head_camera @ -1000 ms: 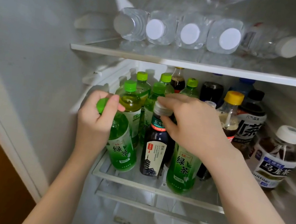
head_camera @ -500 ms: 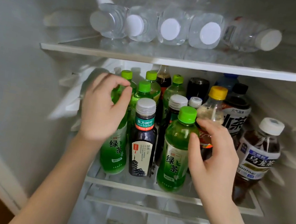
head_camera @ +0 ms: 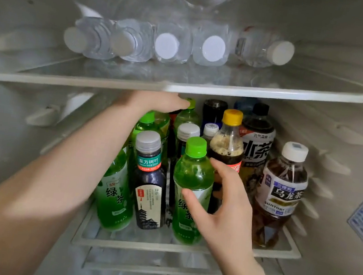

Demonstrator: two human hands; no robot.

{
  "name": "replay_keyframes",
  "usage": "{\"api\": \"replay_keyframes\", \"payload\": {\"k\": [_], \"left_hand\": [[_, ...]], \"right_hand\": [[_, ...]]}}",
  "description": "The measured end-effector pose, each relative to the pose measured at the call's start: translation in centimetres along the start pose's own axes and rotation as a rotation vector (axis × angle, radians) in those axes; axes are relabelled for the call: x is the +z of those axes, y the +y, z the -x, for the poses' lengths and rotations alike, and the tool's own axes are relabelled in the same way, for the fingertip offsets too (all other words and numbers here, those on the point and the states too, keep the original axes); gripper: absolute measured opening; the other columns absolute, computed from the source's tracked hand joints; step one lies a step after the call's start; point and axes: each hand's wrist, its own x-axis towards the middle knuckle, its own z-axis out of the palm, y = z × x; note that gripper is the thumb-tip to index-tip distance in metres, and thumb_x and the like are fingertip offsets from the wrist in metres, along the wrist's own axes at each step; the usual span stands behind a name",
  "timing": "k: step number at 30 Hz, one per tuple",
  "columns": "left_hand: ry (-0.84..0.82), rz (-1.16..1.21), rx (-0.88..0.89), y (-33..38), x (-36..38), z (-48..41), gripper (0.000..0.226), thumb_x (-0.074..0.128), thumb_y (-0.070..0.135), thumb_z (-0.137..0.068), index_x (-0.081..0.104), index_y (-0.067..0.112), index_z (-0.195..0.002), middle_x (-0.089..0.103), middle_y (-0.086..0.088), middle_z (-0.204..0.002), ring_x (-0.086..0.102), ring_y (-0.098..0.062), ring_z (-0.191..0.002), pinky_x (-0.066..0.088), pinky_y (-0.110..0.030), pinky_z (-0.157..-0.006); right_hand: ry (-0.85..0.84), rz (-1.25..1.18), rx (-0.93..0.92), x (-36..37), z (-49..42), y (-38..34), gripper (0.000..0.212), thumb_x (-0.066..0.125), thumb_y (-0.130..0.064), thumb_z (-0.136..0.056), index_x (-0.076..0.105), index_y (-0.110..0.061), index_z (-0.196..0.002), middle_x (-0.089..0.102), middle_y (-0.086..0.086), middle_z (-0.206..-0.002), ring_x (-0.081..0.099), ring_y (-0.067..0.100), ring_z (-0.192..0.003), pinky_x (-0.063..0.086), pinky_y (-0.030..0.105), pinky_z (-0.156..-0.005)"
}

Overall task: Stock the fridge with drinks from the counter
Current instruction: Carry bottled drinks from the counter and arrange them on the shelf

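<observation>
Inside the fridge [head_camera: 11, 135], water bottles [head_camera: 166, 45] lie on the upper glass shelf [head_camera: 277, 90], and upright drinks crowd the lower shelf [head_camera: 276, 252]. The left hand [head_camera: 155, 104] touches a rear green-capped bottle [head_camera: 187, 117], its grip unclear. The right hand [head_camera: 229, 205] curls thumb and fingers round the front green tea bottle [head_camera: 193, 176].

Water bottles [head_camera: 166, 45] lie side by side on the upper shelf [head_camera: 206, 91]. On the lower shelf [head_camera: 136, 246], the pagoda bottle [head_camera: 148, 193] stands in front between the left tea bottle [head_camera: 114, 200] and right tea bottle [head_camera: 193, 176]; the oolong bottle [head_camera: 281, 194] stands apart at right.
</observation>
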Motion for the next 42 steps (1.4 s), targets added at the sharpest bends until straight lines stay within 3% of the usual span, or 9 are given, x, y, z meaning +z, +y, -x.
{"api": "replay_keyframes", "payload": {"k": [3,6,10,15,21,25,29,38,42], "left_hand": [[-0.053,-0.041,-0.004,1.2,0.7,-2.0,0.019,0.050,0.023,-0.096,0.053,0.006,-0.105,0.050,-0.003,-0.090,0.043,-0.017,-0.091,0.032,-0.025,-0.062],[-0.122,-0.126,-0.041,1.4,1.2,-3.1,0.066,0.062,0.024,-0.089,0.029,0.007,-0.143,0.044,-0.008,-0.126,0.043,-0.018,-0.101,0.041,-0.020,-0.066],[-0.168,-0.270,-0.021,0.9,1.4,-3.6,0.093,0.077,0.026,-0.074,0.020,0.014,-0.148,0.045,-0.011,-0.133,0.052,-0.021,-0.094,0.050,-0.033,-0.070],[-0.069,-0.401,0.056,0.4,1.5,-3.4,0.067,0.080,0.024,-0.070,0.043,0.006,-0.124,0.053,-0.012,-0.111,0.052,-0.024,-0.089,0.039,-0.027,-0.056],[-0.030,-0.155,0.040,-0.8,0.5,-2.0,0.063,0.078,0.021,-0.075,0.046,0.003,-0.127,0.055,-0.017,-0.124,0.053,-0.032,-0.111,0.045,-0.039,-0.094],[0.228,-0.017,0.009,-1.1,0.3,1.0,0.076,0.080,0.028,-0.072,0.045,0.012,-0.137,0.052,-0.008,-0.135,0.048,-0.025,-0.121,0.037,-0.031,-0.100],[0.551,0.084,0.063,-0.9,1.9,4.2,0.074,0.087,0.029,-0.062,0.053,0.008,-0.125,0.057,-0.009,-0.125,0.051,-0.024,-0.116,0.040,-0.032,-0.098],[0.918,0.328,-0.010,-1.8,3.5,8.5,0.073,0.090,0.037,-0.053,0.055,0.011,-0.112,0.064,-0.002,-0.108,0.061,-0.023,-0.097,0.049,-0.034,-0.086],[1.034,0.399,0.102,-1.6,4.5,10.1,0.062,0.090,0.034,-0.052,0.053,0.021,-0.100,0.060,0.010,-0.108,0.057,-0.005,-0.101,0.044,-0.019,-0.087]], "right_hand": [[-0.005,-0.029,-0.007,0.0,0.0,0.2,0.057,0.071,-0.038,-0.077,0.053,-0.017,-0.127,0.057,-0.008,-0.122,0.053,0.005,-0.115,0.040,0.019,-0.098],[-0.004,-0.046,-0.009,-0.1,0.2,0.2,0.057,0.072,-0.036,-0.078,0.052,-0.016,-0.127,0.057,-0.006,-0.123,0.052,0.006,-0.116,0.042,0.024,-0.098],[-0.014,-0.037,-0.003,-0.2,0.4,0.3,0.057,0.072,-0.037,-0.079,0.051,-0.016,-0.128,0.055,-0.006,-0.124,0.051,0.007,-0.119,0.043,0.028,-0.100],[-0.016,-0.022,-0.001,-0.3,0.5,0.3,0.058,0.071,-0.039,-0.080,0.050,-0.016,-0.130,0.054,-0.007,-0.125,0.050,0.006,-0.120,0.042,0.026,-0.100],[-0.027,-0.003,-0.013,-0.4,0.3,0.4,0.059,0.070,-0.041,-0.080,0.050,-0.016,-0.130,0.054,-0.006,-0.125,0.050,0.006,-0.119,0.043,0.025,-0.100],[-0.016,-0.007,-0.014,-0.3,0.4,0.4,0.059,0.072,-0.038,-0.080,0.050,-0.015,-0.129,0.055,-0.004,-0.125,0.051,0.009,-0.119,0.043,0.025,-0.099],[-0.009,0.000,-0.025,-0.3,0.5,0.4,0.059,0.072,-0.038,-0.079,0.051,-0.013,-0.128,0.056,-0.002,-0.124,0.052,0.011,-0.118,0.042,0.023,-0.098],[-0.030,-0.024,-0.020,-0.4,0.4,0.3,0.059,0.071,-0.041,-0.080,0.050,-0.015,-0.129,0.056,-0.003,-0.123,0.052,0.009,-0.118,0.043,0.025,-0.097],[-0.029,-0.008,-0.025,-0.4,0.3,0.3,0.060,0.068,-0.044,-0.080,0.050,-0.015,-0.129,0.057,-0.003,-0.123,0.052,0.008,-0.117,0.043,0.023,-0.096]]}}
